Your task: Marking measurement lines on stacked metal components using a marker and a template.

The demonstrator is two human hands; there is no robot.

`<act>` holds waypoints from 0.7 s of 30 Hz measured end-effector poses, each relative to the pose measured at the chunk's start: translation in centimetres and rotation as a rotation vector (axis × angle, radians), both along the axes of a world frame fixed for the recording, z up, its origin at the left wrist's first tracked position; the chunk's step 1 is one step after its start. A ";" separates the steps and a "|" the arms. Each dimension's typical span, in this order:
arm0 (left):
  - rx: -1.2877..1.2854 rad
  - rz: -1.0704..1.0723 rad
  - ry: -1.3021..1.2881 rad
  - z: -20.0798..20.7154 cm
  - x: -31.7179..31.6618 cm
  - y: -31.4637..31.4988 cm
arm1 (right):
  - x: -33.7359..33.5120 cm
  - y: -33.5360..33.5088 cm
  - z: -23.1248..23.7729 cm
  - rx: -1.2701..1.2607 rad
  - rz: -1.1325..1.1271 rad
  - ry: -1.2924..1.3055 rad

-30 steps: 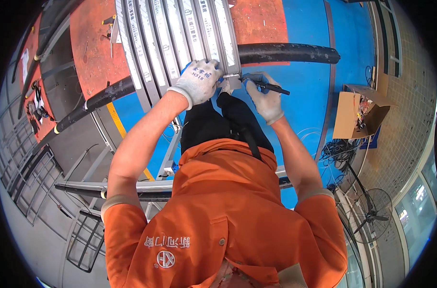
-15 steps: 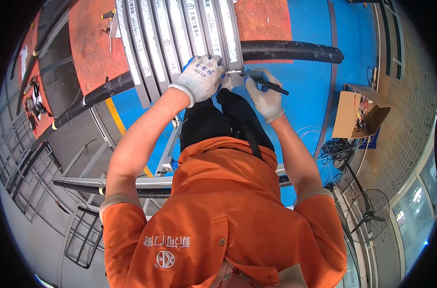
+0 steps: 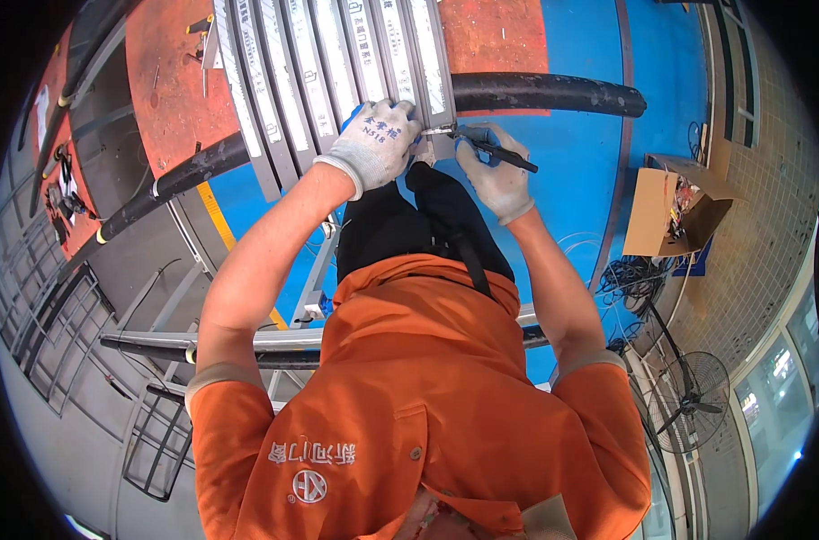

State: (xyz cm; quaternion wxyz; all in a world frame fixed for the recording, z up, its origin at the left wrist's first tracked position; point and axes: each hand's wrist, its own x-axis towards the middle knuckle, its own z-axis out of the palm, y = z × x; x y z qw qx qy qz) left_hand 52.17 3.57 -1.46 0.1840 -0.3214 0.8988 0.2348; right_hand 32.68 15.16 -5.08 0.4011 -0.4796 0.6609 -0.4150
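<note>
Several silver-grey metal profiles (image 3: 299, 76) with white printed film lie side by side, their near ends toward me. My left hand (image 3: 373, 141), in a white glove with blue showing at the edge, rests on those near ends with its fingers curled. From beside its fingertips a small silvery, ruler-like metal piece (image 3: 438, 131) sticks out to the right; the fingers' grip on it is partly hidden. My right hand (image 3: 496, 171), gloved too, is closed round a black marker pen (image 3: 508, 158). The pen's working end points left, close to the metal piece at the rightmost profile's end.
Black padded bars (image 3: 553, 94) run crosswise under the profiles, over red boards (image 3: 495, 40) and a blue floor (image 3: 571, 180). At right stand an open cardboard box (image 3: 648, 216), a heap of black cable (image 3: 632, 283) and a fan (image 3: 693, 402). Tools (image 3: 66, 200) lie at far left.
My right hand and the pen have shifted very slightly, with the pen's back end a little lower. My left hand stays nearly in place on the profiles.
</note>
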 end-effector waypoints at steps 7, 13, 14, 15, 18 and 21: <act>0.015 0.009 0.009 0.0 -0.1 -0.1 | 0.1 -0.1 0.3 -0.006 -0.010 -0.009; 0.002 0.009 0.035 0.0 0.0 -0.1 | 0.0 -0.2 0.4 -0.010 -0.005 -0.011; -0.002 0.006 0.034 0.0 0.0 -0.1 | 0.0 -0.3 0.3 -0.009 -0.003 0.000; 0.002 0.010 0.039 0.0 0.0 -0.1 | 0.0 -0.3 0.3 -0.010 -0.008 0.002; 0.005 0.012 0.037 0.0 0.0 -0.2 | 0.0 -0.3 0.1 -0.010 -0.016 0.006; -0.004 0.012 0.045 0.1 0.0 -0.2 | -0.1 -0.4 0.3 -0.015 0.000 0.033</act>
